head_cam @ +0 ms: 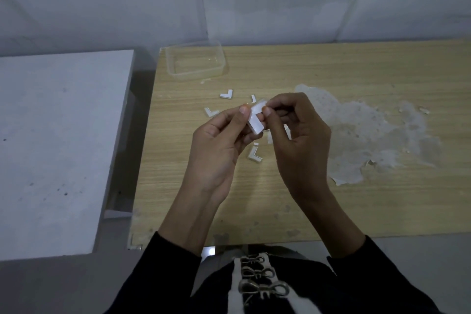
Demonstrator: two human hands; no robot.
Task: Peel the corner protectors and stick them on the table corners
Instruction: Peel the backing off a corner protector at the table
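We hold the corner protector (256, 122) above the tabletop (331, 71), left hand (221, 145) grip pinching its side and right hand (300, 140) grip pinching its upper edge; likely risk: a sharp pull tears the backing or fouls the adhesive on our fingertips.

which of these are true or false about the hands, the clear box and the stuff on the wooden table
1. The left hand and right hand both pinch one corner protector. True.
2. The clear box is full of corner protectors. False: it looks empty, and the loose corner protectors lie on the table.
3. The clear box sits by the table's far left corner. True.
4. The torn white patch lies left of the hands. False: it is to their right.
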